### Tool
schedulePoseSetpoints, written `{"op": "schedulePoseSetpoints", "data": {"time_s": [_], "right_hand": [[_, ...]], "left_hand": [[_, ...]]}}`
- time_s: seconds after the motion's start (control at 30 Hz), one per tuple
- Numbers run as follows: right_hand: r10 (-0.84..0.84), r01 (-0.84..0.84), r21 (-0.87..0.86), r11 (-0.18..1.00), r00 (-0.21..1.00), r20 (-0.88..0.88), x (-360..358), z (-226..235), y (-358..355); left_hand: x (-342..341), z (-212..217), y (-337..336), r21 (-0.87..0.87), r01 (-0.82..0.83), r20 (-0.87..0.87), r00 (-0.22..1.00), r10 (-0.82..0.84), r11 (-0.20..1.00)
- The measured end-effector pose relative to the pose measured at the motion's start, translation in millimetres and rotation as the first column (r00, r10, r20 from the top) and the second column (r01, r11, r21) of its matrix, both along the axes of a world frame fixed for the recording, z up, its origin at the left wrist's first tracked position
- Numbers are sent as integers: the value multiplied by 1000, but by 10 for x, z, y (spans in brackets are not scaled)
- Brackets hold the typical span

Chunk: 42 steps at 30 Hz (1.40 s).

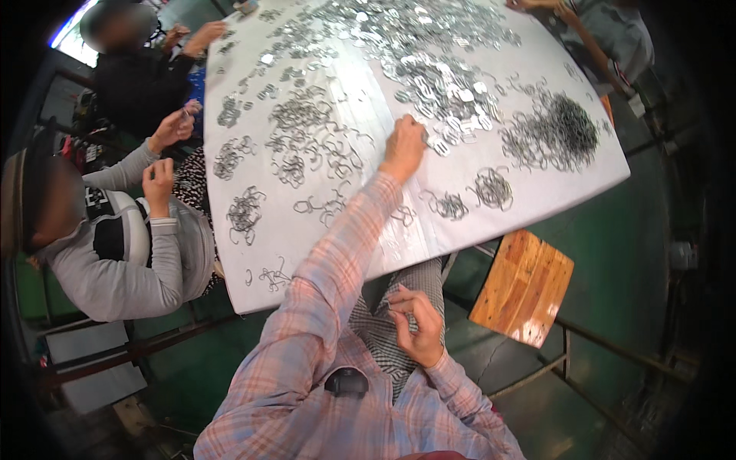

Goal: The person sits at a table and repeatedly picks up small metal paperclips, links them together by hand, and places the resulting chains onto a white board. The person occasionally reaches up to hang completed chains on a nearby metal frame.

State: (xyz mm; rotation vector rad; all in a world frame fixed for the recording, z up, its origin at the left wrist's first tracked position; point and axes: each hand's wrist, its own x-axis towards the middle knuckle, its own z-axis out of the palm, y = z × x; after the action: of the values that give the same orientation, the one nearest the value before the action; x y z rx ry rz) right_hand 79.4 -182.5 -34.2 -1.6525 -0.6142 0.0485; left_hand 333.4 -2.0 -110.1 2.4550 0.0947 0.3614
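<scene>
My left hand point(405, 147) is stretched out over the white-covered table point(529, 195), its fingers drawn together at the near edge of a heap of flat, shiny metal pieces point(452, 100). A small dark bit shows at its fingertips, but I cannot make out what it is. Down by my lap, my right hand point(418, 328) is closed in a pinch. Whatever lies between its thumb and finger is too small to name. Small clumps of bent wire hooks point(492, 188) lie to the right of my left forearm, and loose wire hooks point(307, 138) are spread to its left.
A dense pile of bent wire pieces point(571, 130) sits at the table's right side. Beside the table's near edge stands a wooden stool point(524, 287). Two people point(138, 238) work along the left side, and another person point(613, 38) is at the far right.
</scene>
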Motion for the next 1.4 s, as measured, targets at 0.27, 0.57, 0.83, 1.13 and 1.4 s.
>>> {"op": "schedulePoseSetpoints", "data": {"time_s": [0.27,0.57,0.83,1.13,1.4], "right_hand": [[-8,8,-1,1000,1000,11,42,-21,56],[-36,37,-67,997,999,17,-49,44,174],[-17,18,-133,991,1000,9,-160,-18,264],[101,-101,-140,985,995,-13,-135,-61,198],[-134,168,-209,963,977,166,681,-162,443]], "left_hand": [[-1418,611,40,-364,118,58,993,-104,924],[-3038,1075,-26,-584,8,-149,982,-117,812],[-3234,1033,-57,-538,-33,-42,999,12,842],[-3398,974,-19,-517,2,52,998,30,856],[-3456,906,-20,-489,2,42,999,21,872]]}}
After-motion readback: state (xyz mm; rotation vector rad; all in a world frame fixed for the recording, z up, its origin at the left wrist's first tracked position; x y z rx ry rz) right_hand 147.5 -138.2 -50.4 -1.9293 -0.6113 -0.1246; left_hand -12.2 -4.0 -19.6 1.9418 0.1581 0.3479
